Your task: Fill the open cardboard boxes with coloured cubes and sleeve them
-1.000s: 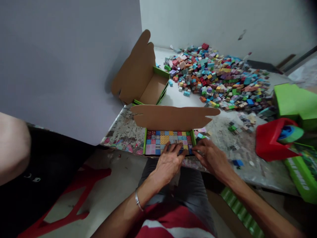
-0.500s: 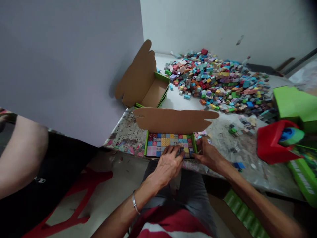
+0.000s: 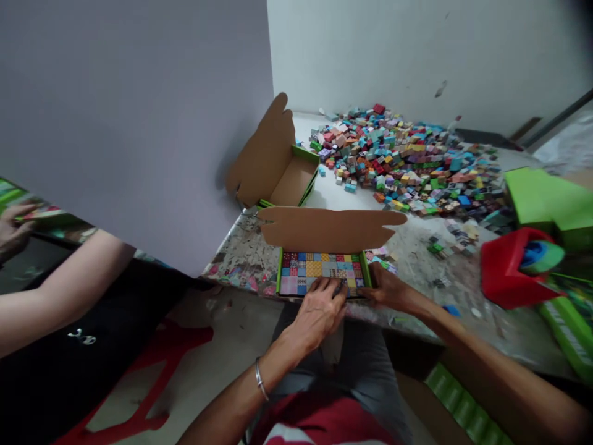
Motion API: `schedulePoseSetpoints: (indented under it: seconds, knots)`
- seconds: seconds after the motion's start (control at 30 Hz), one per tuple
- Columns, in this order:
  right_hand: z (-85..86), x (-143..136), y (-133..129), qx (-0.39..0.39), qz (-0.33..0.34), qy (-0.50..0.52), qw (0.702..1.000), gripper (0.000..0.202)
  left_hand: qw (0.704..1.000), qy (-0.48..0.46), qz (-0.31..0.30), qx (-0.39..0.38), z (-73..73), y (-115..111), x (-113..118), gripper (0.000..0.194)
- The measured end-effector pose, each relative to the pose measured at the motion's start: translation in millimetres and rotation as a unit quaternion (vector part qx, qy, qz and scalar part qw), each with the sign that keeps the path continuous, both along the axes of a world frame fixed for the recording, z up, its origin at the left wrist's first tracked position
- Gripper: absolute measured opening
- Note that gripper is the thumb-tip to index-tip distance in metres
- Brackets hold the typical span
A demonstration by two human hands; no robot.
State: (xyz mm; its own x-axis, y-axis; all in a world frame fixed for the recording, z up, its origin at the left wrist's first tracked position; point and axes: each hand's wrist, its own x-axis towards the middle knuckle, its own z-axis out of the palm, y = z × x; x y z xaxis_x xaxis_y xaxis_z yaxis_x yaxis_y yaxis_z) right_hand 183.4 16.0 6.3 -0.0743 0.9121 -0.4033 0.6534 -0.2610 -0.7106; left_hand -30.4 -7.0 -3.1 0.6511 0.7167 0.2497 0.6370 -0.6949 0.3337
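Observation:
An open cardboard box (image 3: 280,272) with green sides stands at the table's front edge, its brown lid raised at the back. Rows of small patterned blocks (image 3: 314,268) fill it. My left hand (image 3: 322,309) lies over the box's front edge, with bent fingertips on the front blocks; what is under them is hidden. At the box's right front corner, my right hand (image 3: 384,287) has its fingers closed around the green side wall.
Behind the box, a second open box (image 3: 296,179) stands beside a large pile of colourful blocks (image 3: 398,154). A red container (image 3: 504,266) and green boxes are at right. A grey panel (image 3: 139,123) separates another person's arm (image 3: 69,278) at left.
The view has shifted slightly. Both hands stay at the box in nearly the same pose. More of the other person's arm, and a hand, now shows at left.

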Motion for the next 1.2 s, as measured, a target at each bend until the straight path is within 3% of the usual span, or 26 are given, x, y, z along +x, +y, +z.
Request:
schedulePoseSetpoints:
  seconds: [0.1, 0.2, 0.3, 0.37, 0.47, 0.53, 0.63, 0.77, 0.87, 1.0, 1.2]
  knots:
    - [-8.6, 1, 1, 0.082, 0.004, -0.02, 0.996, 0.045, 1.0, 0.011, -0.003, 0.001, 1.9, 0, 3, 0.023]
    - [-12.1, 2, 1, 0.099, 0.005, -0.078, 0.992, 0.047, 1.0, 0.008, 0.006, -0.012, 8.9, -2, 4, 0.018]
    - [-10.5, 3, -7, 0.119, 0.011, -0.074, 0.99, 0.042, 0.995, -0.093, 0.017, -0.036, 15.3, -8, -12, 0.025]
    - [-10.5, 2, -15, 0.166, -0.004, -0.043, 0.985, 0.04, 0.972, -0.206, 0.103, -0.036, 16.0, -8, -32, 0.032]
    - [-17.4, -6, -25, 0.244, -0.052, 0.001, 0.968, 0.047, 0.9, -0.314, 0.298, -0.048, 9.0, 3, -62, 0.043]
    - [-26.5, -15, -26, 0.289, -0.084, 0.008, 0.954, 0.049, 0.859, -0.353, 0.352, -0.12, -0.7, 13, -71, 0.055]
    - [-40.5, -31, -23, 0.334, -0.14, -0.005, 0.932, 0.053, 0.835, -0.383, 0.334, -0.212, -16.7, 25, -67, 0.064]
    - [-46.7, -45, -23, 0.334, -0.196, 0.011, 0.922, 0.056, 0.848, -0.388, 0.285, -0.22, -25.9, 26, -54, 0.06]
    - [-44.6, -48, -31, 0.314, -0.202, 0.032, 0.927, 0.058, 0.844, -0.404, 0.27, -0.228, -23.8, 22, -55, 0.058]
    - [-48.7, -58, -38, 0.308, -0.205, 0.063, 0.927, 0.059, 0.835, -0.416, 0.288, -0.217, -16.3, 22, -73, 0.059]
    - [-56.0, -89, -23, 0.335, -0.166, 0.073, 0.925, 0.053, 0.848, -0.381, 0.314, -0.193, -10.1, 26, -106, 0.058]
